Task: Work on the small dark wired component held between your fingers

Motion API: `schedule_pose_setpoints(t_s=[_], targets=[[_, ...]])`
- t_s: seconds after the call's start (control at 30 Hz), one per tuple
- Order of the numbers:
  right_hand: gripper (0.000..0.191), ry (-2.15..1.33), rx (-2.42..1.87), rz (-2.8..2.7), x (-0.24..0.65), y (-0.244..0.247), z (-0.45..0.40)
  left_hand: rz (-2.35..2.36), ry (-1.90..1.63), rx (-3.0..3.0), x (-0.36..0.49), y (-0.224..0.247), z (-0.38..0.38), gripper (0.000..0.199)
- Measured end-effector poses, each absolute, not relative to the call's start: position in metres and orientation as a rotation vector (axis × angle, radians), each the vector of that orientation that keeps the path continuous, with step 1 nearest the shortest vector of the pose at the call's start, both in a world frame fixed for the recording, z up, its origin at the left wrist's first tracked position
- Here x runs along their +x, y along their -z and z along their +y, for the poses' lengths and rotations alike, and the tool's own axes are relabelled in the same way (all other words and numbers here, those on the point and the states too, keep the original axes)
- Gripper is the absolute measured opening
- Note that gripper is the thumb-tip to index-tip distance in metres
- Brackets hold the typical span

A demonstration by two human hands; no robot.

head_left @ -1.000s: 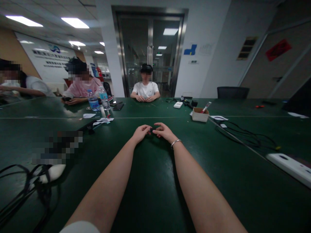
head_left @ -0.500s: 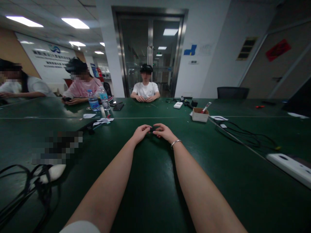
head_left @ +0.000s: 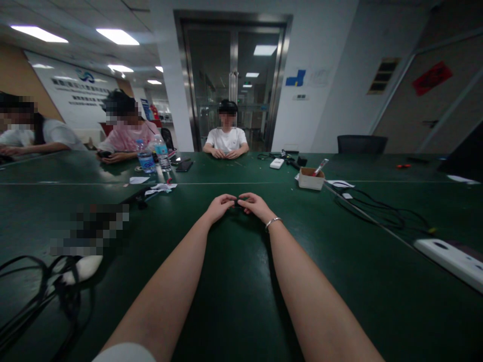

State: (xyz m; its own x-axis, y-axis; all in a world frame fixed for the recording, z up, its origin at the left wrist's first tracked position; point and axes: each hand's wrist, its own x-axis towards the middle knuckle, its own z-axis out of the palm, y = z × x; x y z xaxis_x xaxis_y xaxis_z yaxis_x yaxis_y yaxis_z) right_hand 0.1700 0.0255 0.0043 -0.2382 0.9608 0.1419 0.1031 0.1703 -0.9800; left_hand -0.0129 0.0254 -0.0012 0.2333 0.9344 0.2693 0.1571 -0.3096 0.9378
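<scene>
Over the middle of the dark green table [head_left: 234, 281], my left hand [head_left: 220, 208] and my right hand [head_left: 255, 205] meet almost fingertip to fingertip. Between them is a small dark object [head_left: 237, 203], mostly hidden by the fingers and too small to name. Both hands are closed on it in a pinch, thumbs toward me. A silver bracelet [head_left: 273, 222] circles my right wrist.
A small box [head_left: 311, 181] with a pen-like item stands right of my hands. Cables [head_left: 392, 208] and a white power strip [head_left: 449, 259] lie farther right. Water bottles [head_left: 146, 160], papers [head_left: 161, 188] and black cords [head_left: 45, 291] are on the left. Several people sit around the table.
My fingertips have shifted slightly around the small dark object, and less of it shows between them. My arms have stayed nearly in place.
</scene>
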Motion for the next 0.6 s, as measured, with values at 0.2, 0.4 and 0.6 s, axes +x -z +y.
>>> schedule_pose_setpoints(t_s=[0.2, 0.4, 0.6], targets=[[0.040, -1.185, -1.001, -1.580, 0.1720, -0.0040, 0.0251, 1.019, -1.163, 1.741, -0.0154, 0.0041, 0.0264, 0.031], [0.017, -1.217, -1.066, -1.510, 0.1686, -0.0046, 0.0262, 1.051, -1.156, 1.713, -0.0139, 0.0013, 0.0258, 0.032], [0.019, -1.226, -1.081, -1.552, 0.1691, -0.0062, 0.0239, 1.068, -1.129, 1.718, -0.0134, 0.0020, 0.0275, 0.032]])
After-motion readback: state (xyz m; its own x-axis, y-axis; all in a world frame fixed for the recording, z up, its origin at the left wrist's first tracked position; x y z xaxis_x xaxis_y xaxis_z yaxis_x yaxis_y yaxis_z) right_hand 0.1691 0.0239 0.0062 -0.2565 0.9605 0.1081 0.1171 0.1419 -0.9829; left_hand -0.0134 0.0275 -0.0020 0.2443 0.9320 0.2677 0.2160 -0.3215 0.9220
